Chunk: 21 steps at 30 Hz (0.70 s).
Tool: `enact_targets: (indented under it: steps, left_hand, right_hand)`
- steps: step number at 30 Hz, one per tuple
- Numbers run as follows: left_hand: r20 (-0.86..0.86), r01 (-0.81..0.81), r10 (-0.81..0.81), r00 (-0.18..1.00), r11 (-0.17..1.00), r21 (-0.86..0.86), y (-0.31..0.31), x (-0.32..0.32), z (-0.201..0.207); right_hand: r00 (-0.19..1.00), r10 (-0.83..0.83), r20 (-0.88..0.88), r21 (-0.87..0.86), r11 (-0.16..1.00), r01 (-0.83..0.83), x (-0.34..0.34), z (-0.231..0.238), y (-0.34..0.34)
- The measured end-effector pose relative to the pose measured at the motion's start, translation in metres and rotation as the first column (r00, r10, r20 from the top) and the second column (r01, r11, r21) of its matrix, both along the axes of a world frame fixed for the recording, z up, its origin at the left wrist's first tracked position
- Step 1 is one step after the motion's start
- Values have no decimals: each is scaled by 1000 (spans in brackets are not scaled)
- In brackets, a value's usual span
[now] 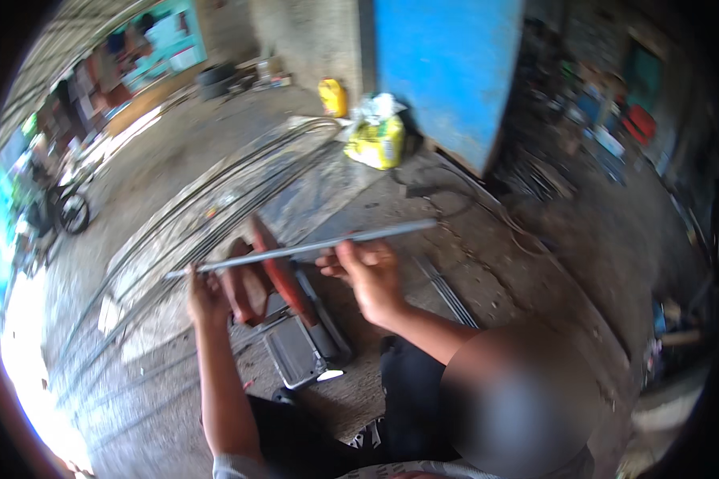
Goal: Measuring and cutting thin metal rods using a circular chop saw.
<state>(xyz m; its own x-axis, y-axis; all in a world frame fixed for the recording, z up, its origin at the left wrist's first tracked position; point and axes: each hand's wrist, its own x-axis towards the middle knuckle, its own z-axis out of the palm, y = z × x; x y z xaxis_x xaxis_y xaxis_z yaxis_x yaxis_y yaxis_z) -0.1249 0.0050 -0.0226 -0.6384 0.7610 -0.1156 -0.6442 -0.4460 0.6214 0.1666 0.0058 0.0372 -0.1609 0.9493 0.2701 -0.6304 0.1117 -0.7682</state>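
The grey rod [295,250] spans your grasp: your left hand [207,299] pinches near one end, your right hand [367,278] holds it past midway.

Head-worn fisheye, facing down and ahead, fingers [348,257] near

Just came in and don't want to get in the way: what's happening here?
A person holds up a grey bar: the left hand grips near one end, the right hand is farther along, its exact hold blurred. The bar crosses in front of a red and grey tool; whether they touch is unclear. Long rods lie on the floor beyond.
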Motion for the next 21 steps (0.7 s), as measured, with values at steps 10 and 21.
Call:
enact_targets:
  steps: [10,21]
  left_hand:
    - [7,109,-117,993,945,308,-13,55,48]
    - [-141,234,-201,969,930,284,-45,88,65]
  right_hand:
    - [966,-19,-257,-238,970,-45,43,-13,47]
    - [958,-83,-273,-350,937,-19,77,-36,70]
